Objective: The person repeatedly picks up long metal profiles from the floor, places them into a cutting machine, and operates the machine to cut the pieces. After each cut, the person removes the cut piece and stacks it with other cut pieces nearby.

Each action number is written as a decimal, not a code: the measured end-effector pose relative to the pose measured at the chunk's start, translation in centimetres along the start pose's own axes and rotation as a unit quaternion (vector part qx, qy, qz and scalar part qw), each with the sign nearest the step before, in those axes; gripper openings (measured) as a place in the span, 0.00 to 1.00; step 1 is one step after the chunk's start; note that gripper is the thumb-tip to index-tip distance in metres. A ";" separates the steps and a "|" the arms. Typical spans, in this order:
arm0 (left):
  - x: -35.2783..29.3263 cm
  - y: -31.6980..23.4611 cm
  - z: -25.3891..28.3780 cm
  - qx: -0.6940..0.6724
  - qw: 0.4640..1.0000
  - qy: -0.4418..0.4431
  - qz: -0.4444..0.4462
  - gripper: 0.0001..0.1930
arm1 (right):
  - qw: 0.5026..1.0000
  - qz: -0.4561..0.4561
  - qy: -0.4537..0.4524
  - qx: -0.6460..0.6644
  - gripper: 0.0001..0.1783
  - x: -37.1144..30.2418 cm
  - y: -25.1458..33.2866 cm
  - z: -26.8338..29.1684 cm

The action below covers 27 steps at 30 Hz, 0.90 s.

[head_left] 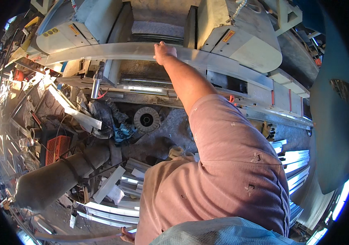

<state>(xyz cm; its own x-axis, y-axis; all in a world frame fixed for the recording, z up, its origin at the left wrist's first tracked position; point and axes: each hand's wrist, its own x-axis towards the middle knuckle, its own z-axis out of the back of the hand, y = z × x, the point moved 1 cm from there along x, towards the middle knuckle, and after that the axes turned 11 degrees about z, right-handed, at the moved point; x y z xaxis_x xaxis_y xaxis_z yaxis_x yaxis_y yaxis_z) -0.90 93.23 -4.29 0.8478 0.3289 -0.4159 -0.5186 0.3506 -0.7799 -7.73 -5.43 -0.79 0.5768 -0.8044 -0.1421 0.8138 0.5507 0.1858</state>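
A long pale aluminium profile (121,51) lies across the front of a machine with two boxy grey housings. My right hand (166,53), at the end of an outstretched arm, grips this profile near the gap between the housings. Its fingertips are partly hidden by the hand itself. At the lower left edge, my left hand (128,236) shows only in part, closed around the end of a long, thin metal strip (80,237) that runs off to the left.
The left housing (88,24) and right housing (240,36) flank the profile. A shiny clamp cylinder (97,81) hangs at the left. Below are a large gas cylinder (56,179), a red crate (58,149), a round ribbed disc (146,119) and stacked metal offcuts (111,212). More profiles (296,161) lie right.
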 end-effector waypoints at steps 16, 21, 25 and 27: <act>-1.7 -2.5 -3.9 0.010 1.000 0.012 -0.006 0.21 | 0.999 0.038 -0.033 -0.012 0.25 0.6 -0.7 -0.7; -2.3 -3.5 -4.8 0.041 0.999 -0.006 -0.010 0.20 | 0.999 0.034 -0.021 -0.011 0.23 0.7 -0.9 -0.9; -1.2 -3.1 -4.5 0.017 0.995 0.093 -0.041 0.20 | 0.998 0.046 -0.040 -0.011 0.25 0.4 -0.7 -0.8; -0.5 -2.5 -4.4 0.024 0.999 0.040 -0.016 0.19 | 0.999 0.029 -0.039 -0.002 0.22 0.5 -0.5 -0.9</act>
<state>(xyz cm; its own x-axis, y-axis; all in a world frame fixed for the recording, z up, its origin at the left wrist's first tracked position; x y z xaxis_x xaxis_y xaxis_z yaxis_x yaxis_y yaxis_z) 0.46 88.32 -4.17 0.8690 0.2468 -0.4289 -0.4945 0.4025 -0.7704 -7.80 -5.93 -1.86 0.6154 -0.7863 -0.0553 0.7798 0.5972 0.1877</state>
